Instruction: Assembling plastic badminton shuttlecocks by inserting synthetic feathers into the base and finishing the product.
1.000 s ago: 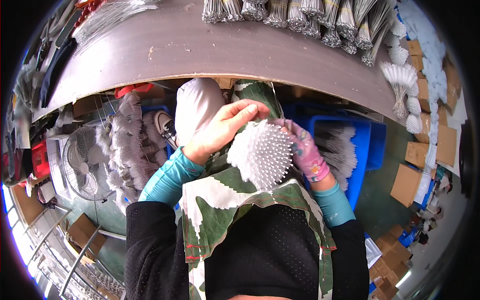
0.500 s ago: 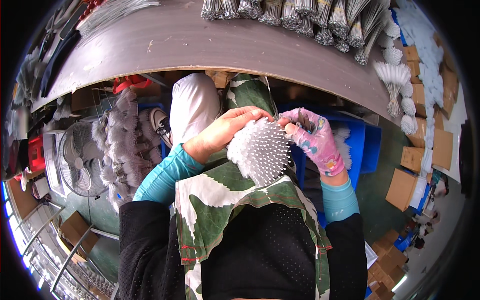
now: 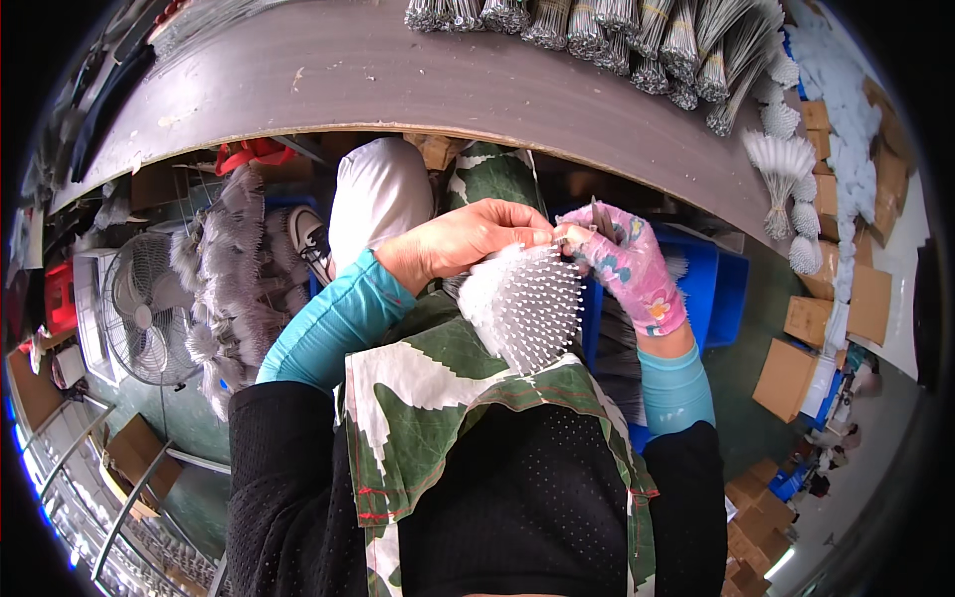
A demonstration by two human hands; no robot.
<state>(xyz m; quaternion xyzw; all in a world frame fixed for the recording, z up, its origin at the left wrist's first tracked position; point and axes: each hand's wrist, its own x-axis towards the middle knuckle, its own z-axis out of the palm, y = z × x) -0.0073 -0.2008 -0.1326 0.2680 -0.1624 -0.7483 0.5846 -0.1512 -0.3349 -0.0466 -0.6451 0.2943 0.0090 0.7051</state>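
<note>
Mid-frame: bare left hand (image 3: 463, 239) pinching white bristled head (image 3: 522, 303), gloved right hand (image 3: 627, 264) nipping its top edge; best kept steady.

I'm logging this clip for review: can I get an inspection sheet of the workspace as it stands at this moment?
Surface: curved grey workbench, its far edge lined with bundled metal wires.
Job's things: white spiky brush head held over the lap.
Clutter: white finished brush heads on the bench's right end; grey feathery pieces heaped at left.
Grippers: bare left hand grips the brush head's top; right hand, in a pink patterned glove, pinches at its upper edge.
Cables: nothing seen.
Surroundings: floor fan, blue crates, cardboard boxes, patterned apron.
</note>
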